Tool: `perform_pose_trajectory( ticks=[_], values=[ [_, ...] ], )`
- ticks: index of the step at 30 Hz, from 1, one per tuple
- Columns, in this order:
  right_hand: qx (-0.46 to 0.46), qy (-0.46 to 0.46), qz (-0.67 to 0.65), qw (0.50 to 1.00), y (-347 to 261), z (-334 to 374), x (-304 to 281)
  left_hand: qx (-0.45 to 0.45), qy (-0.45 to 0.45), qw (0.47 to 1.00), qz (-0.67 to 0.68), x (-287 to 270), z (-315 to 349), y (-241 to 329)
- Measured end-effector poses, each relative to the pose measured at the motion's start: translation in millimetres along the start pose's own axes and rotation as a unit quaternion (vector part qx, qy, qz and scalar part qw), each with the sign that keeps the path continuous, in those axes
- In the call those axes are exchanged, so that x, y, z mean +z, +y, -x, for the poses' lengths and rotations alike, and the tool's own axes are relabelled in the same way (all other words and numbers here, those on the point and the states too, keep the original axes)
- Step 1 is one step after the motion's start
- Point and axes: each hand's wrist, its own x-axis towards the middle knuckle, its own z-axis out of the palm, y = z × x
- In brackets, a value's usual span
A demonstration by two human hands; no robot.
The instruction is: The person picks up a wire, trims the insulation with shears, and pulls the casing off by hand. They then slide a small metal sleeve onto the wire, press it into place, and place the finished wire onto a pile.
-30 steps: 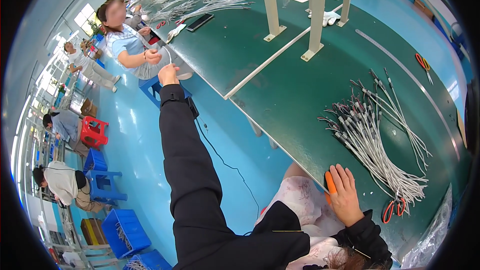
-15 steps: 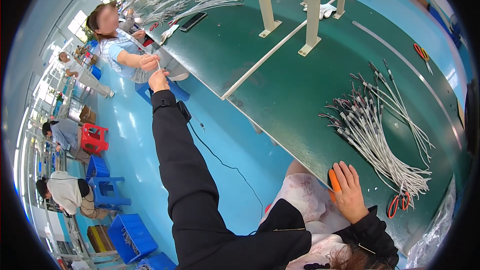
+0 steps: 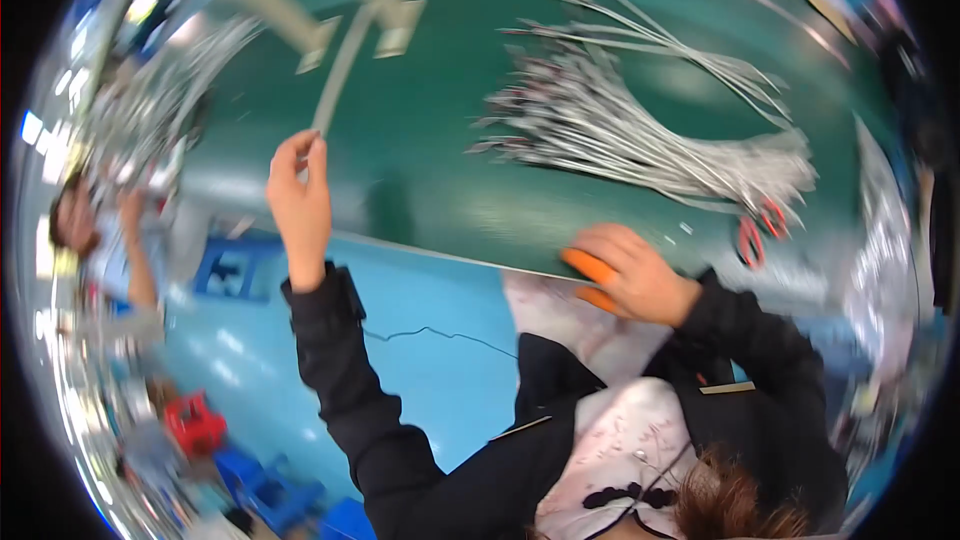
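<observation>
My left hand (image 3: 302, 195) is over the left part of the green table (image 3: 450, 205), thumb and fingertips pinched together. Whatever they hold, if anything, is too small and blurred to make out. Just beyond the fingertips lies a long cream strip (image 3: 342, 75). My right hand (image 3: 630, 275) rests on the table's near edge, fingers extended and loosely spread, with orange covers (image 3: 588, 266) on two fingers. Beyond it lies a large bundle of grey-white cables (image 3: 620, 125) with dark ends pointing left. Red-handled scissors (image 3: 750, 240) lie at the bundle's near right end.
A few separate cables (image 3: 690, 50) lie behind the bundle. Cream metal legs (image 3: 395, 30) stand on the table. At the far left a co-worker (image 3: 125, 240) sits near more cables (image 3: 195, 70). Clear plastic (image 3: 880, 250) hangs at the right edge. A blue stool (image 3: 235, 265) stands on the floor.
My left hand has drawn back from the co-worker's hand and moved over the table. The view has swung left and blurred. My right hand remains at the table edge.
</observation>
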Motion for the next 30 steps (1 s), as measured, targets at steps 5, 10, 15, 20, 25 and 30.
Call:
perform_pose_trajectory(
  ticks=[5,10,15,20,25,30],
  values=[
    [-0.002,0.07,0.011,0.998,0,23,-21,0.203,-0.186,0.959,0.065,103,43,124],
    [0.013,0.138,0.034,0.99,2,63,-62,0.258,-0.267,0.919,0.136,175,63,190],
    [0.118,0.192,0.063,0.972,18,88,-88,0.362,-0.221,0.904,0.05,222,68,198],
    [0.18,0.203,0.134,0.953,56,128,-112,0.384,-0.25,0.885,-0.08,243,72,212],
    [0.176,0.166,0.222,0.945,73,126,-119,0.425,-0.228,0.872,-0.081,243,66,209],
    [0.203,0.155,0.24,0.936,84,134,-117,0.424,-0.157,0.887,-0.091,225,44,220]
  ],
)
